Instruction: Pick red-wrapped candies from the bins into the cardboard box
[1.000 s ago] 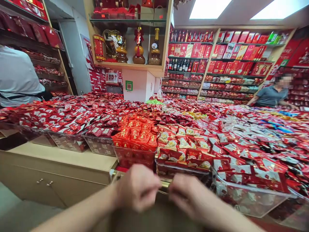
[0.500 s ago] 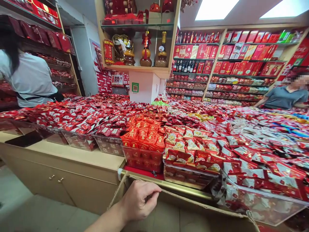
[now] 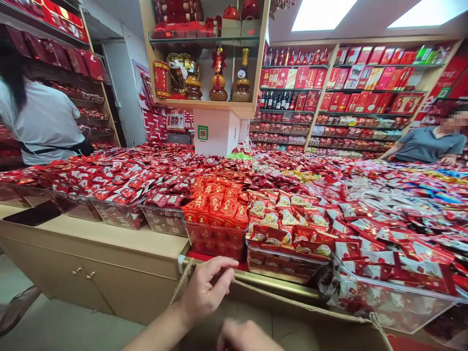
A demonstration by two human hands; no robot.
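Observation:
My left hand [image 3: 209,287] is over the left end of an open cardboard box [image 3: 303,308]. Its thumb and index finger are apart, with nothing visible between them. Low in the picture, over the inside of the box, my right hand [image 3: 249,336] is smeared by motion, and its fingers cannot be made out. Beyond the box's far edge, a clear bin of red-orange packets [image 3: 223,207] is nearest to my left hand. Beside it sits a clear bin of red and gold durian packets [image 3: 288,226]. Farther right, a large clear bin holds red and white packets [image 3: 395,265].
A beige cabinet counter [image 3: 109,241] on the left bears more bins and a dark flat tray [image 3: 32,213]. A white pillar [image 3: 212,134] rises mid-display. One person in a white shirt [image 3: 47,117] stands left; another in a grey-blue shirt [image 3: 424,145] is far right.
My left hand has shifted slightly up, and its thumb and index finger have parted. My right hand has come into view from below. The view has shifted slightly.

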